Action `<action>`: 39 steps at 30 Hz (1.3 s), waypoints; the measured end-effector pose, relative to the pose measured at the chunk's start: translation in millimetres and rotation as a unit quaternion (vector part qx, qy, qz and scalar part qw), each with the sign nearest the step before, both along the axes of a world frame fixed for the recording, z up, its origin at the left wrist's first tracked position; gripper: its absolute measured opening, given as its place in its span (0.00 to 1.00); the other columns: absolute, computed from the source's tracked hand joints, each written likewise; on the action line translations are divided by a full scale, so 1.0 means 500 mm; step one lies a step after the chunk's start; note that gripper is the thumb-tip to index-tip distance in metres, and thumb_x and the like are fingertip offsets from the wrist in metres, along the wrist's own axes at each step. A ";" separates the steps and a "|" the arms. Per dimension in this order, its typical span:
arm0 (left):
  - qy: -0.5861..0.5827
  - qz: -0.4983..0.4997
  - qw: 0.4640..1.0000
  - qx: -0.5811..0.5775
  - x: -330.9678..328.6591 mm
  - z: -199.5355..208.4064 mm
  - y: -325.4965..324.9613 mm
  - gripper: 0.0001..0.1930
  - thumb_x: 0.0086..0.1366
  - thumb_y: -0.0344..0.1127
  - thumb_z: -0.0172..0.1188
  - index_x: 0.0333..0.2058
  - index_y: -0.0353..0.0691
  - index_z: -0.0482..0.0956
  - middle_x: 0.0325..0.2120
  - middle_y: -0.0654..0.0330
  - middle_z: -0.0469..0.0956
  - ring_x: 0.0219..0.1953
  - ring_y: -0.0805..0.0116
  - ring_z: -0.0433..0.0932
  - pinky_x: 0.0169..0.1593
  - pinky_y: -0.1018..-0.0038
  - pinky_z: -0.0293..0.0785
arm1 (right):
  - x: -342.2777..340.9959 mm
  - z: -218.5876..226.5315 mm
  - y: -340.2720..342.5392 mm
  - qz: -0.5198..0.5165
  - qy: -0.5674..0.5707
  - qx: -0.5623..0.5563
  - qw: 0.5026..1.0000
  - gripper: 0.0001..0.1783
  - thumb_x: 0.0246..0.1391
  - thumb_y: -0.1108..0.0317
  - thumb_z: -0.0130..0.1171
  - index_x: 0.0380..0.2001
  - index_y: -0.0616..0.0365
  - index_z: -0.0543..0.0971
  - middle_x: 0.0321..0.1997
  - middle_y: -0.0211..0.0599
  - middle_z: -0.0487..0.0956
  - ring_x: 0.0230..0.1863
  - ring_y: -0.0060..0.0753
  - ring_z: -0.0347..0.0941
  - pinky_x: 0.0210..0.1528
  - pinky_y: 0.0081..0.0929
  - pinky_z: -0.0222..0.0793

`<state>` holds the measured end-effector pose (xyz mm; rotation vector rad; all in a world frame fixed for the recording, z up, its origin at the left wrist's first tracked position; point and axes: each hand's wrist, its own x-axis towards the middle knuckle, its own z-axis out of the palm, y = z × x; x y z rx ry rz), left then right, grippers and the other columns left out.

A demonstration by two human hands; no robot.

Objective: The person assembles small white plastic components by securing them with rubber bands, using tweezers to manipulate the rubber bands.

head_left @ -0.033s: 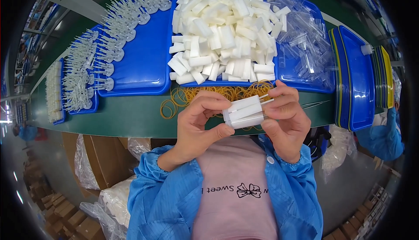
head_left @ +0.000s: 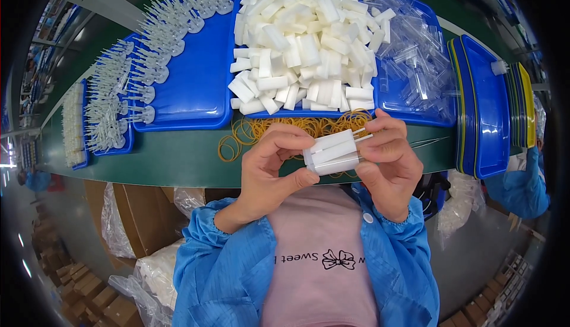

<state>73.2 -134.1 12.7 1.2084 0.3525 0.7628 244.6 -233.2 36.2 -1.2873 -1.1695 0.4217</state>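
Together my left hand (head_left: 270, 169) and right hand (head_left: 389, 160) grip a bundle of white plastic sticks (head_left: 332, 152), just below the rubber bands (head_left: 267, 130).

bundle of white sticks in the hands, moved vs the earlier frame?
No. The bundle of white sticks sits in the same spot below the rubber bands, at the green table's near edge, held between left hand and right hand.

A bare strip of green table (head_left: 172, 155) is left open near the front edge, left of the rubber bands (head_left: 279, 130). Farther back, passage is blocked by blue trays (head_left: 202, 89) heaped with white blocks (head_left: 309, 36), clear tubes (head_left: 415, 65) and stacked trays (head_left: 484, 107) at right.
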 end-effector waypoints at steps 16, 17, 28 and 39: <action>-0.017 0.009 0.996 -0.091 0.004 -0.018 0.016 0.19 0.53 0.22 0.63 0.44 0.34 0.70 0.44 0.59 0.68 0.47 0.69 0.72 0.52 0.72 0.69 | 0.186 -0.047 0.058 -0.200 -0.378 -0.247 0.870 0.22 0.43 0.66 0.62 0.45 0.53 0.74 0.34 0.33 0.77 0.40 0.36 0.70 0.43 0.34 0.60; -0.020 0.009 0.995 -0.097 0.005 -0.016 0.015 0.18 0.53 0.22 0.63 0.44 0.34 0.70 0.43 0.59 0.68 0.47 0.69 0.72 0.52 0.73 0.69 | 0.193 -0.062 0.062 -0.193 -0.445 -0.271 0.832 0.26 0.42 0.65 0.63 0.49 0.50 0.71 0.32 0.32 0.76 0.36 0.37 0.69 0.41 0.36 0.57; -0.028 -0.002 0.994 -0.104 0.004 -0.018 0.014 0.18 0.53 0.23 0.63 0.44 0.34 0.70 0.42 0.60 0.70 0.46 0.69 0.73 0.51 0.73 0.69 | 0.186 -0.091 0.074 -0.227 -0.461 -0.264 0.816 0.31 0.40 0.68 0.63 0.52 0.50 0.68 0.28 0.31 0.76 0.36 0.34 0.69 0.46 0.37 0.56; -0.025 0.013 0.993 -0.113 -0.002 -0.015 0.017 0.18 0.53 0.23 0.63 0.43 0.34 0.70 0.41 0.60 0.71 0.46 0.69 0.73 0.51 0.73 0.69 | 0.196 -0.090 0.051 -0.265 -0.434 -0.211 0.835 0.20 0.48 0.72 0.55 0.47 0.51 0.71 0.30 0.32 0.75 0.36 0.35 0.69 0.50 0.38 0.56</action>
